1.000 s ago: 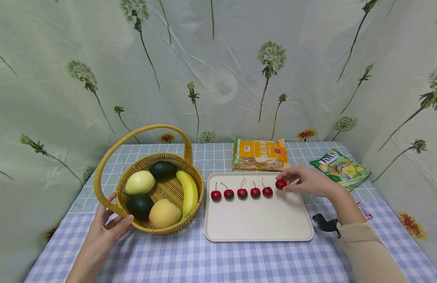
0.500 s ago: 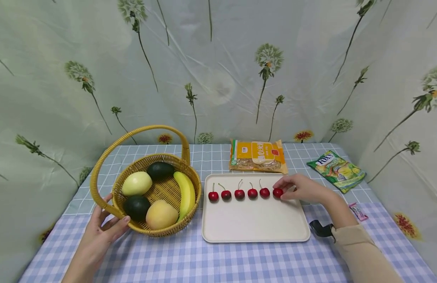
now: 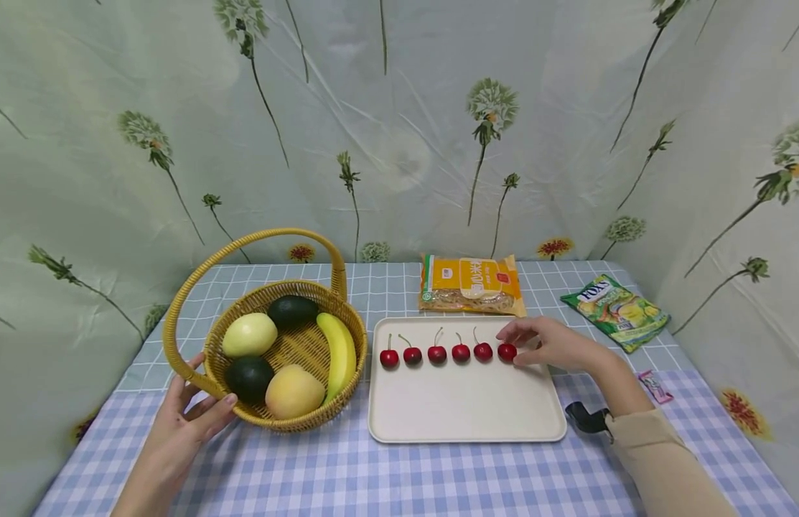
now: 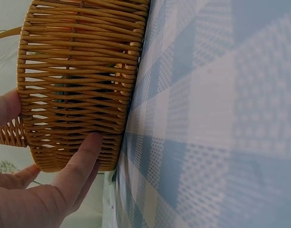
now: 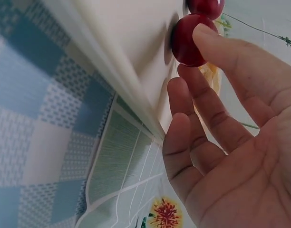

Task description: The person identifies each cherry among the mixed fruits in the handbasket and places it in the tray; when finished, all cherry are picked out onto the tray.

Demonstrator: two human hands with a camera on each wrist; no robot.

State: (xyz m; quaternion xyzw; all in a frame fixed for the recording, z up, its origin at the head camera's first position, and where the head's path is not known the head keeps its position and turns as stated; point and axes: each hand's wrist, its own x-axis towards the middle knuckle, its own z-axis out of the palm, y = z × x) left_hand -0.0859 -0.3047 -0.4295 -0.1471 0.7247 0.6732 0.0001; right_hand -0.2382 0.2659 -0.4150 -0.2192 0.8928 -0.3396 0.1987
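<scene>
In the head view, my left hand (image 3: pixel 179 431) touches the outer side of a yellow wicker basket (image 3: pixel 289 424), close to the foot of its handle. Its fingers lie fairly straight against the weave in the left wrist view. Over a cream tray (image 3: pixel 464 416), my right hand (image 3: pixel 554 346) has thumb and fingertips at the rightmost cherry (image 3: pixel 507 352), which sits on the tray. The right wrist view shows the thumb against this cherry (image 5: pixel 186 42), a fingertip below it and the other fingers loosely bent. Several stemmed cherries (image 3: pixel 437 354) stand in a row to its left.
The basket contains a banana (image 3: pixel 339 355), a peach (image 3: pixel 294 392), a pale yellow-green fruit (image 3: pixel 250 334) and two dark green fruits (image 3: pixel 293 311). An orange food packet (image 3: pixel 472 286) lies behind the tray. A green FOX'S bag (image 3: pixel 615 310) and a pink wrapped sweet (image 3: pixel 655 387) lie at right.
My right hand has lowered the rightmost cherry onto the tray, level with the row. In the last half second its fingers have barely moved. My left hand stays at the basket.
</scene>
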